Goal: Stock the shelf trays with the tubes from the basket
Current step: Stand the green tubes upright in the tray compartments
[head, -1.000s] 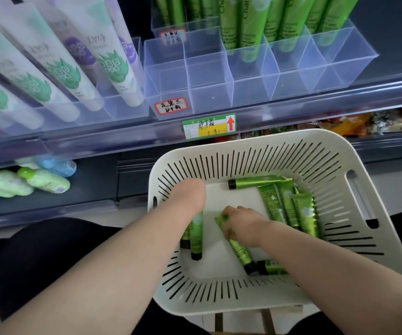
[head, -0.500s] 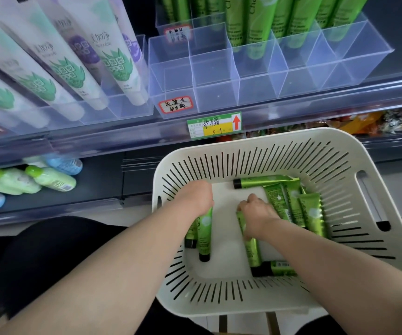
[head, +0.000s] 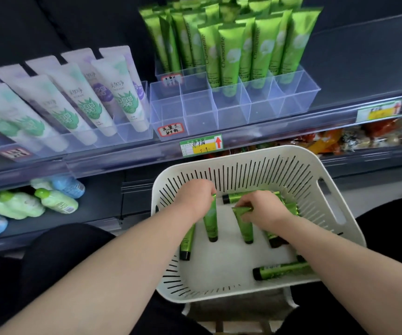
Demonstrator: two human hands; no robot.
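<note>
Head view, read left to right. Far left, white tubes lean in their own shelf bins, and plastic bottles lie on the shelf below.

Centre, the clear tray sits on the upper shelf. Its front row of compartments shows nothing inside, while standing tubes fill the rows behind. A price label is clipped to the shelf edge just under it.

Lower down, the white basket sits just in front of the person. Inside it, the left hand curls its fingers round the crimped end of a green tube, a grip closed on that tube alone. Just beside it, the right hand pinches the crimped end of a second green tube. Loose tubes lie on the basket floor, several under the right forearm. Far right, snack packets crowd the lower shelf.

Key relation: both held tubes have their long axes running from the person toward the shelf, caps nearest the person. The empty compartments lie up and beyond both hands. The left hand is nearer the tray's left cells and the right hand nearer its middle. Each tube probably has to be raised and lowered in cap-first.
</note>
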